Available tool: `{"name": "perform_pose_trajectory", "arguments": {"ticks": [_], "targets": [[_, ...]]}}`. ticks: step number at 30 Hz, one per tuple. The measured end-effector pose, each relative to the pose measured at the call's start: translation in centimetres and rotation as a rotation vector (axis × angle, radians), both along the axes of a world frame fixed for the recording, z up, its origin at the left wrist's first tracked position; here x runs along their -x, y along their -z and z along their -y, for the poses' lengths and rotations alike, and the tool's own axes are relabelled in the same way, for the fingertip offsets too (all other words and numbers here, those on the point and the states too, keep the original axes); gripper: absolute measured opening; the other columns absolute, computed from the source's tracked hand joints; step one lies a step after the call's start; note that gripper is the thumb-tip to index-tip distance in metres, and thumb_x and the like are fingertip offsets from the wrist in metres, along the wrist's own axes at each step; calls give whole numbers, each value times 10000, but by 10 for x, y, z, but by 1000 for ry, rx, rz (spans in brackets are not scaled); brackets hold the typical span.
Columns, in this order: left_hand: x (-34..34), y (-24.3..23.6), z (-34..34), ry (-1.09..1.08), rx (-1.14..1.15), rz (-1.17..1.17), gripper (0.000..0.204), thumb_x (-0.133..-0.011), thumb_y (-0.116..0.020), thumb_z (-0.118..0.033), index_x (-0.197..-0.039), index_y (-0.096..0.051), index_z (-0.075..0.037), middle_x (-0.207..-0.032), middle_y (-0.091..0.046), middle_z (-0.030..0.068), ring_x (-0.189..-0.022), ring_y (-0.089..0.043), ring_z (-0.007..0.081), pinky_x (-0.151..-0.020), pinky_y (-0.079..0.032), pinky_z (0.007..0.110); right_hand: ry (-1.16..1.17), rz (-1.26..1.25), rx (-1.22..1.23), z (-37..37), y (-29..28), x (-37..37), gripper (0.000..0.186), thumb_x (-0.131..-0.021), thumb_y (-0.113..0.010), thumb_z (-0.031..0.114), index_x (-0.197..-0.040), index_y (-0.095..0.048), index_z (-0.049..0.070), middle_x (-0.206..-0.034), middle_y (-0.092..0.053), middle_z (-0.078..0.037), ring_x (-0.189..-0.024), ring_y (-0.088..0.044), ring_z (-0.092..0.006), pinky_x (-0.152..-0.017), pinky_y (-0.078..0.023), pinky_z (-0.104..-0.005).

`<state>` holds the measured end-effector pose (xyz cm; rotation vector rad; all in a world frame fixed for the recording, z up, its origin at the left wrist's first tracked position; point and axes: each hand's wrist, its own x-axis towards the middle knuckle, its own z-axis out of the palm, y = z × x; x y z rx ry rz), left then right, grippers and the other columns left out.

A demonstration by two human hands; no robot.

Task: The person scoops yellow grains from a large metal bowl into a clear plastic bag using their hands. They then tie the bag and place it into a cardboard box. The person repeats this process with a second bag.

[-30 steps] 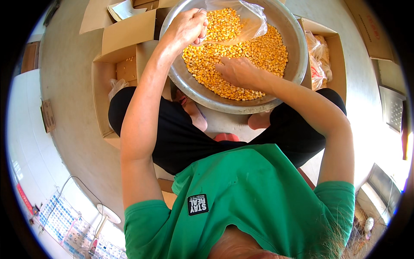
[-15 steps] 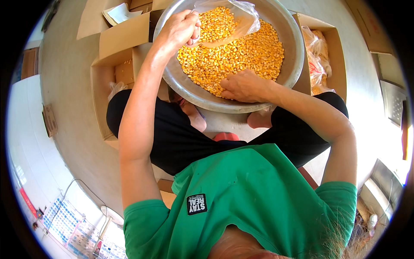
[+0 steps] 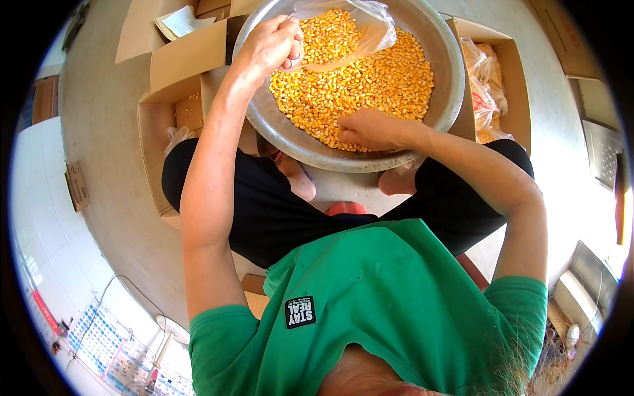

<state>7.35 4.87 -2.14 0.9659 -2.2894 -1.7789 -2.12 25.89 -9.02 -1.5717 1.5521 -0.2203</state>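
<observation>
A wide metal basin full of yellow corn kernels stands in front of my legs. My left hand is closed on the edge of a clear plastic bag, whose mouth gapes and which has corn inside. The bag rests on the loose kernels at the far side of the basin. Low over the near part of the corn, my right hand is curled with its fingers pressed together. What it holds, if anything, is hidden from this view.
On the right, a cardboard box contains plastic bags of corn. Open cardboard boxes stand on the left, one with papers on it. My bent knees flank the basin, with a red object between them.
My right hand has lifted slightly and its fingers are more curled. The left hand keeps hold of the bag in nearly the same place.
</observation>
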Motion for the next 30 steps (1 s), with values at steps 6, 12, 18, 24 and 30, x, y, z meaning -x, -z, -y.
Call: {"name": "perform_pose_trajectory", "arguments": {"ticks": [6,12,18,24,30], "targets": [[-2,0,1,-6,-15,-1,338,-1009,-398,-299,-900,-538,-11,-602,-514,27,-492,-463,100,-473,-397,252,12,72,53,8,11,16,291,-921,-530,273,-914,-589,-11,-856,-620,-246,-841,-612,-405,-747,-465,-468],[-3,-4,-3,-9,-11,18,342,-1027,-359,-286,-914,-520,-7,-596,-496,29,-482,-442,103,-471,-392,263,-37,27,12,17,1,21,326,-887,-508,285,-887,-616,-23,-857,-638,-244,-833,-623,-402,-757,-475,-468],[-3,-4,-3,-11,7,23,344,-1016,-381,-293,-918,-545,-7,-602,-508,21,-497,-459,94,-487,-410,248,-3,-20,139,47,-18,46,314,-903,-517,287,-888,-600,-16,-844,-631,-221,-811,-616,-365,-740,-471,-447],[-3,-4,-1,-25,-7,3,327,-993,-443,-297,-904,-576,-12,-604,-531,15,-510,-482,79,-489,-412,227,47,-255,402,86,-34,75,274,-931,-522,257,-872,-571,-6,-772,-609,-195,-741,-610,-338,-689,-458,-443],[-5,-2,2,-22,3,4,329,-990,-441,-300,-905,-571,-10,-616,-533,16,-514,-485,82,-494,-415,228,126,-665,521,128,-26,83,176,-869,-560,247,-918,-619,89,-899,-623,-138,-846,-615,-298,-713,-496,-456]]}}
